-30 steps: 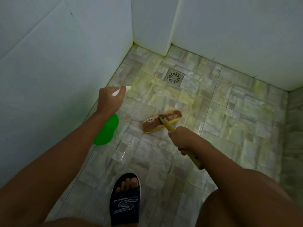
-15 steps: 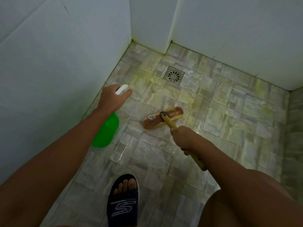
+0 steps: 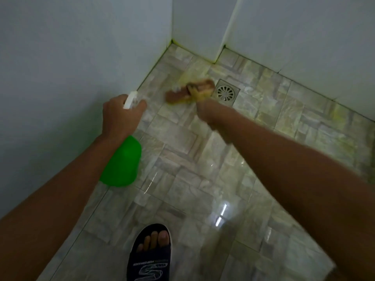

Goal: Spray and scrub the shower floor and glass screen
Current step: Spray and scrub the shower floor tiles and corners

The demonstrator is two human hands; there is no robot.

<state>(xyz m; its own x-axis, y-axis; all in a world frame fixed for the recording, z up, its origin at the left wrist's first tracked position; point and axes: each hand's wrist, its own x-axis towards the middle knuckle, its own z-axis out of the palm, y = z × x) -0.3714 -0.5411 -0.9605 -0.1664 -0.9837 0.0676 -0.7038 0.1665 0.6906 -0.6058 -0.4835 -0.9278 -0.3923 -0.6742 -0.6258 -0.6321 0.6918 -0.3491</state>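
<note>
Head view: the wooden-backed scrub brush with its yellow handle (image 3: pixel 190 91) has travelled up the pale marbled tile floor (image 3: pixel 203 169) from mid-floor a second ago to just beside the round-slotted metal drain (image 3: pixel 225 92), near the far corner. It is blurred, so I judge a scrubbing stroke is under way. The right hand (image 3: pixel 207 110) is clenched around the handle, arm stretched well forward. The left hand (image 3: pixel 119 116) grasps the white trigger head of the green plastic spray bottle (image 3: pixel 121 163), held above the floor near the left wall (image 3: pixel 71 78), nozzle pointing ahead as before. Wet sheen on the near tiles suggests the floor is sprayed and scrubbing is partway done; no glass screen shows here. A foot in a dark slide sandal (image 3: pixel 150 254) stands at the bottom edge. The white walls close round the corner, cramping strokes there.
</note>
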